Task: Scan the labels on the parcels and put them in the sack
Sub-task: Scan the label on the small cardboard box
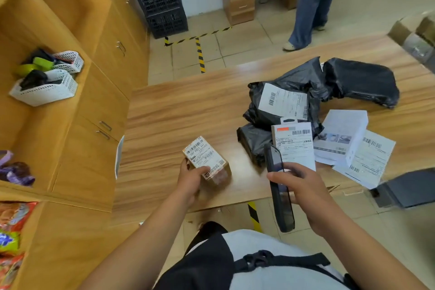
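Left hand [190, 180] gripping small labelled box [207, 162] on desk [179, 110], right hand [303, 186] holding black scanner [279, 189], black bagged parcels [306, 92] lying beyond.

I'm finding open passage across the bare table [179, 110] left of and beyond the small carton [207, 160]. Black bags [299, 77] and white boxes [341, 129] are crowding the right side; cabinets [98, 92] are walling off the left edge.

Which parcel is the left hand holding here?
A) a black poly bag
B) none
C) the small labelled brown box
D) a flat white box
C: the left hand grips the small labelled brown box, thumb across its front, while the right hand holds the dark handheld scanner.
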